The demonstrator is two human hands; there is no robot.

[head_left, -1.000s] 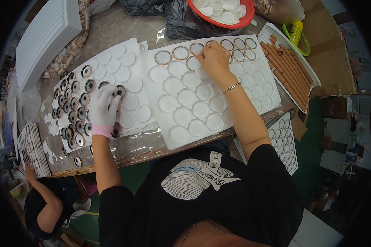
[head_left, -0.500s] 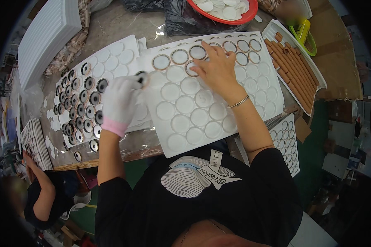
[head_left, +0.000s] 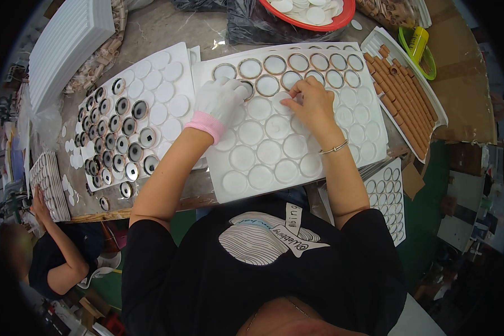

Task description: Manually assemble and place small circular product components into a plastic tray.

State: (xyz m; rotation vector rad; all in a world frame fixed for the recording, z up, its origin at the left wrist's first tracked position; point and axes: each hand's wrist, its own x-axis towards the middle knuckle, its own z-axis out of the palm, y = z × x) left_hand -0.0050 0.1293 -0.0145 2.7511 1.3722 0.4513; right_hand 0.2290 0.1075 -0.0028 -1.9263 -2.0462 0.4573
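A white tray [head_left: 246,182] with rows of round recesses lies in front of me, its two far rows largely set with dark-and-copper rings [head_left: 267,85]. My left hand [head_left: 218,106], in a white glove with a pink cuff, reaches over the tray's left side. Its fingertips close on a ring [head_left: 246,91] at a recess in the second row. Bare, with a bangle at the wrist, my right hand [head_left: 315,109] hovers over the same row further right. Its thumb and fingers curl together; what they hold, if anything, is hidden.
To the left, another white tray [head_left: 168,109] carries several black-centred rings [head_left: 134,151] and white discs. A red bowl [head_left: 341,19] of white discs sits at the back. Brown tubes [head_left: 406,92] fill a tray at right. Another person's arm [head_left: 61,241] is at lower left.
My left hand has moved right from between the trays, bringing a dark ring to the second row. My right hand has shifted slightly right and nearer me, away from the ring it touched.
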